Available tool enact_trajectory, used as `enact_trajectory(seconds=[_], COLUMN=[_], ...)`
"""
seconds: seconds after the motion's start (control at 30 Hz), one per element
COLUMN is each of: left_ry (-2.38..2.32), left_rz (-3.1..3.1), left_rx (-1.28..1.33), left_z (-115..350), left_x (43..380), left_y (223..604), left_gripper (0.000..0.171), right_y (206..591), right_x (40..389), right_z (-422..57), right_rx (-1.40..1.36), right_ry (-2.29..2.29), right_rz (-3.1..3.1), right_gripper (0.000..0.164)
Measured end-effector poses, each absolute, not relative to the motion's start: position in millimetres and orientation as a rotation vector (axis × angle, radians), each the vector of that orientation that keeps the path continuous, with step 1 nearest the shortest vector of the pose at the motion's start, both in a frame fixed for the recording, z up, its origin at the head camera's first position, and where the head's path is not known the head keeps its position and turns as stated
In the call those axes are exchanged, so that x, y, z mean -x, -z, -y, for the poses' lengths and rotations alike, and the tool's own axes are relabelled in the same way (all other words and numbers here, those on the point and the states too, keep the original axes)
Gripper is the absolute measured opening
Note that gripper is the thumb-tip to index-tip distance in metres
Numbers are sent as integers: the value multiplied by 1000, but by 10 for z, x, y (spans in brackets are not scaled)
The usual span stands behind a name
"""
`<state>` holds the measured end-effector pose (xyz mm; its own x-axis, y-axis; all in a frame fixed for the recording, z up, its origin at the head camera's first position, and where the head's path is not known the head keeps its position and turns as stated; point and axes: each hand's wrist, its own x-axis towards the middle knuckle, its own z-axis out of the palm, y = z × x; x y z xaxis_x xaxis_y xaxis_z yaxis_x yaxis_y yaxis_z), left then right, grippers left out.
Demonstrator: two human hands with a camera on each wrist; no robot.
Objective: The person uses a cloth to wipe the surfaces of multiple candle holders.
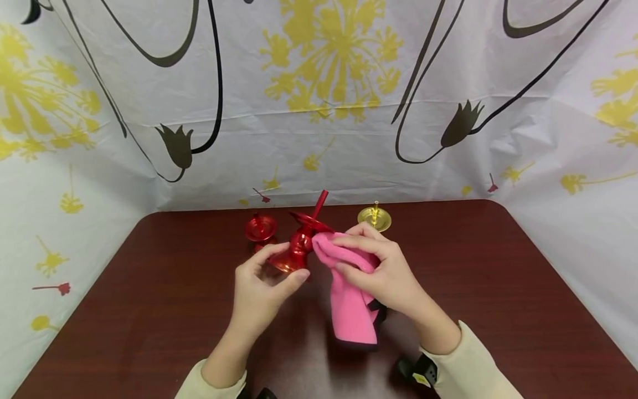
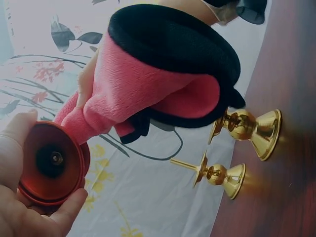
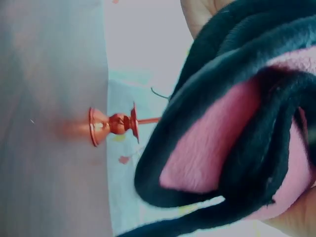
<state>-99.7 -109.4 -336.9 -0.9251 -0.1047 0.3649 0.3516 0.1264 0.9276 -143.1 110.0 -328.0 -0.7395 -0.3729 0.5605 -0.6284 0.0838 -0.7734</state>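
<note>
Okay so I'm watching this through the cams, here's what I've got. My left hand [image 1: 259,293] has a shiny red metal candlestick [image 1: 301,243] by its flared base, thumb on one side and fingers curled round the other. It's up off the dark red-brown wooden table [image 1: 149,316], near the middle, tilted so the spike points far and to the right. The left wrist cam looks right at the underside of the base, and there's a nut in the centre.

My right hand [image 1: 384,266] is bunched on a pink cloth [image 1: 351,313] with black edging, pinched between thumb and fingers. The cloth's top end is up against the candlestick just below its drip pan, and the rest hangs down toward the near side.

Behind my left hand, far side and a bit left, a second red candlestick [image 1: 260,228] is standing upright. Over to the right the left wrist cam catches two gold candlesticks [image 2: 234,180]; from the head cam I only get one, past my right hand.
</note>
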Motion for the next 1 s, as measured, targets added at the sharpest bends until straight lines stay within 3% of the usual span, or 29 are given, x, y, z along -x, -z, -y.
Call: enact_trajectory(seconds=[0.5,1.0], left_ry=[1996,1961], left_rz=[1940,1968], left_rx=[354,427], left_z=[1066,999], left_x=[996,984], left_y=[3424,3459], left_gripper=[41,41], right_y=[3379,3410], right_x=[1405,1374], right_z=[-969,-943], right_rx=[-887,-939], right_ry=[-1901,-1889], right_rz=[2072,2141], right_gripper=[37,33])
